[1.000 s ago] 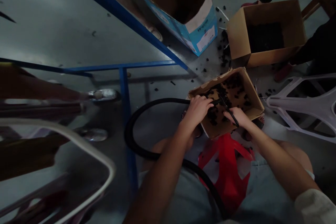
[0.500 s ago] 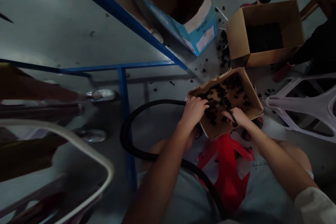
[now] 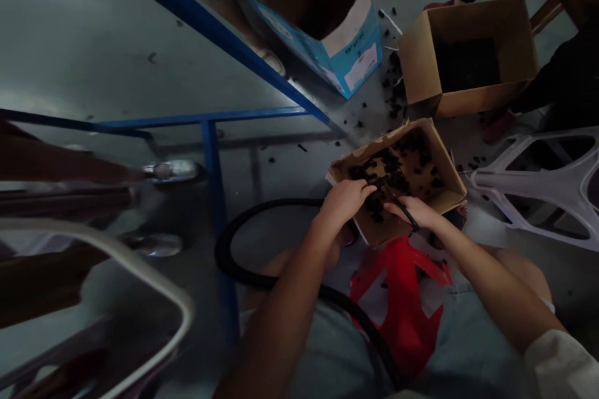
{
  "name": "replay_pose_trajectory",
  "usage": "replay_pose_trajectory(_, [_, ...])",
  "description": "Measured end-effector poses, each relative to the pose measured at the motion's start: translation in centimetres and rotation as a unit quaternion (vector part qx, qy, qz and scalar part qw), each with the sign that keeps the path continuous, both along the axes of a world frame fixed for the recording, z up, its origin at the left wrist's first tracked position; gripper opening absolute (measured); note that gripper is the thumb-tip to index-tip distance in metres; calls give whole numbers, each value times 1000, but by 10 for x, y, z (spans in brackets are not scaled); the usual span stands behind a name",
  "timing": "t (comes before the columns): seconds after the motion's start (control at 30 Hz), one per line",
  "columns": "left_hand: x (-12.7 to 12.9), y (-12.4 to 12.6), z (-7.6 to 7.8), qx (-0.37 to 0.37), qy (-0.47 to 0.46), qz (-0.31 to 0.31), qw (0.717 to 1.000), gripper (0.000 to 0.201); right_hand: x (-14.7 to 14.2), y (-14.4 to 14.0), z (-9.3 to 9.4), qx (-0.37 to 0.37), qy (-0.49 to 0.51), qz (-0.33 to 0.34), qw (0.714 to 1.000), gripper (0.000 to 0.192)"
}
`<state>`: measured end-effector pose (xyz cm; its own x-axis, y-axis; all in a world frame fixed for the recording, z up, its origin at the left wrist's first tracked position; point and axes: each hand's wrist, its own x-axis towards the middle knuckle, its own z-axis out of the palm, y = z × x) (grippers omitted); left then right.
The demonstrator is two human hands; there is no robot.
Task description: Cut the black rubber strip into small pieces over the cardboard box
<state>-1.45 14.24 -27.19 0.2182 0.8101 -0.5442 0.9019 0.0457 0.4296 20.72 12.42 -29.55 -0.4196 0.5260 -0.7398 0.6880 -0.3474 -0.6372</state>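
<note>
My left hand (image 3: 345,201) is closed around the end of a long black foam-like tube (image 3: 225,255), which loops out to the left and back over my lap. Its end points into a small cardboard box (image 3: 447,165) in front of me. My right hand (image 3: 416,211) grips black-handled scissors (image 3: 406,215) over the near side of the box, blades toward the tube's end beside my left fingers. Dim light hides whether the blades touch it. Many short black pieces (image 3: 394,165) lie scattered inside the box.
A red plastic stool (image 3: 407,318) stands between my knees. Beyond are a blue carton (image 3: 349,59) and another cardboard box (image 3: 421,72) with dark contents. Blue frame bars (image 3: 213,187) run at left; a pale stool (image 3: 510,181) is at right. Other people's legs and feet are nearby.
My right hand with the scissors has moved left, closer to my left hand. My left hand has shifted slightly down, and the tube's loop sags lower. The view has moved slightly.
</note>
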Motion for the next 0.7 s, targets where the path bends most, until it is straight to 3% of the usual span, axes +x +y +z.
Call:
replay_pose_trajectory(0.17, [4, -1, 5, -29, -6, -33, 999, 28, 1, 0, 1, -1, -29, -4, 1000, 58])
replay_pose_trajectory(0.43, [2, -3, 1, 3, 14, -71, 997, 27, -2, 1, 3, -52, -29, -70, 996, 67])
replay_pose_trajectory(0.6, [3, 0, 4, -10, 5, -8, 1000, 19, 0, -2, -4, -45, -25, -92, 994, 68])
replay_pose_trajectory(0.7, [4, 4, 9, 1, -7, -6, 1000, 12, 0, -2, -7, -40, -12, -106, 993, 68])
